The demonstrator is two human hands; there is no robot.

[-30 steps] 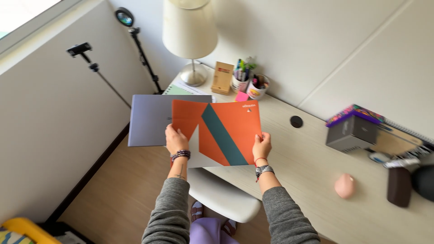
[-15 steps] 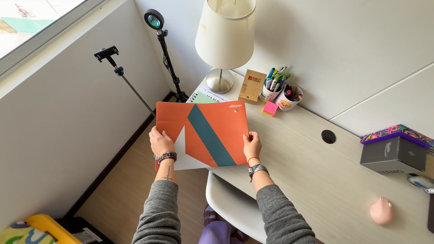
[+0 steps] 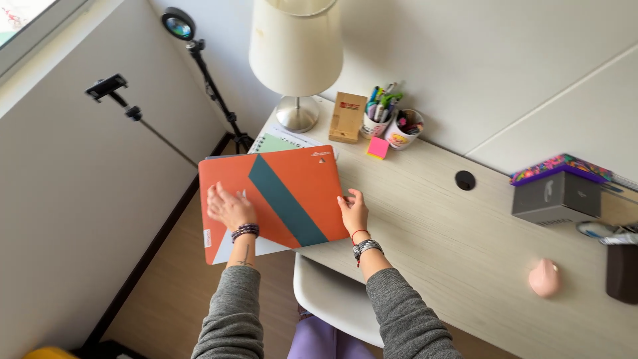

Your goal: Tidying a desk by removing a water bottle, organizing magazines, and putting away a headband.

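At centre left, an orange folder is pressed flat by the open left hand and pinched at its right edge by the right hand. Overhanging the tabletop, it could slip floorward if released. A lamp is seen beyond.

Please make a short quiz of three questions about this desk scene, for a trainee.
1. True or false: the left hand lies flat on top of the orange folder.
2. Where does the right hand touch the folder? A) its right edge B) its far edge C) nowhere
3. Fill in: the pink sticky-note pad lies on the desk in front of the two ____ of pens.

Key: 1 true; 2 A; 3 cups.
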